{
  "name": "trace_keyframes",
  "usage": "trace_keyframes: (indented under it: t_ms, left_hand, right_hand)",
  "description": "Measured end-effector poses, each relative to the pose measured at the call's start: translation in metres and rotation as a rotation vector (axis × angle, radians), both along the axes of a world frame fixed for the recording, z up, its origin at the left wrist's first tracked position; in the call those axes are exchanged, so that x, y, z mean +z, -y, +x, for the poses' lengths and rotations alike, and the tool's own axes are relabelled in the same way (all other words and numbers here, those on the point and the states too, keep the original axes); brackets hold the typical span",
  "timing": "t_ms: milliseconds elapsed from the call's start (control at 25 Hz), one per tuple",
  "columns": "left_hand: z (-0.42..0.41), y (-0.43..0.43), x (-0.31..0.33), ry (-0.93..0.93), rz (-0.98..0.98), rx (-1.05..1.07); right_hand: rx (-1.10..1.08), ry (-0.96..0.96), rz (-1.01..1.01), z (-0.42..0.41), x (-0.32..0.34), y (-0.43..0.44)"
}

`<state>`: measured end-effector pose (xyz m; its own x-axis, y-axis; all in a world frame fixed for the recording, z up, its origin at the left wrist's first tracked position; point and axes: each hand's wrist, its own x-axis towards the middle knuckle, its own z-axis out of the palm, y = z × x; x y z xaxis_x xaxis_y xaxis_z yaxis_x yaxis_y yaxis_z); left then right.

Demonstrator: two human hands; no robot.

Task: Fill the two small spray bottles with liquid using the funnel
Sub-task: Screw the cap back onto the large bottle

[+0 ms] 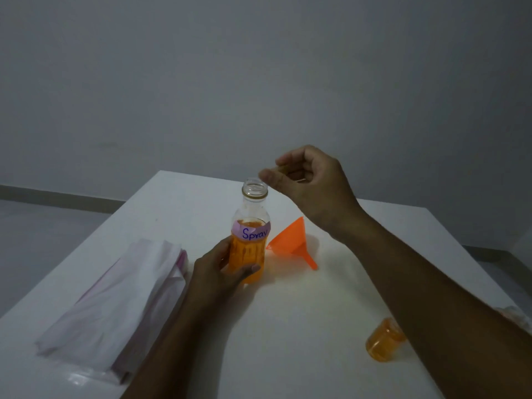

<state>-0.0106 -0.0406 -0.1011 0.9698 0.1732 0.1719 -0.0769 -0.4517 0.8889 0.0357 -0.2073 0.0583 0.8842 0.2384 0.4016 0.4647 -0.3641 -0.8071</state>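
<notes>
White counter (316,312) carries my work: near its middle my left fingers (253,267) wrap the uncapped bottle (250,240), my right fingers (269,177) pinch its cap (283,169) just above, funnel (293,243) lying beside.

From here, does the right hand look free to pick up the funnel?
Probably not at once: the right hand pinches what looks like the cap above the open bottle. The funnel lies on its side just below it, with nothing covering it, so once the cap is put down the way looks clear.
</notes>
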Motion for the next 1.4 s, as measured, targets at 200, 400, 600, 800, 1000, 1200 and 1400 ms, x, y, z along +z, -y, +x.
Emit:
trace_keyframes:
  t_ms: [200,400,600,800,1000,1200,1400]
  left_hand:
    - [0.003,-0.001,-0.004,-0.004,0.009,-0.004]
    - [0.004,-0.001,-0.004,-0.047,0.042,-0.015]
    - [0.002,0.004,0.004,-0.045,0.049,-0.015]
    - [0.002,0.002,0.005,-0.049,0.051,-0.023]
    - [0.002,0.002,0.002,-0.019,0.036,-0.029]
    - [0.004,0.001,0.000,-0.030,0.045,-0.058]
    - [0.007,0.000,-0.003,-0.038,0.051,-0.048]
  right_hand:
    - [0.173,-0.046,-0.242,0.015,0.004,-0.012]
    - [0.304,0.037,-0.594,0.018,0.021,-0.015]
    - [0.341,0.155,-0.837,0.019,0.036,-0.016]
    - [0.403,0.273,-1.055,0.021,0.051,-0.023]
    - [0.167,0.315,-1.161,0.026,0.041,-0.032]
    - [0.027,0.335,-1.197,0.028,0.037,-0.031]
    - [0.419,0.229,-0.981,0.037,0.041,-0.016]
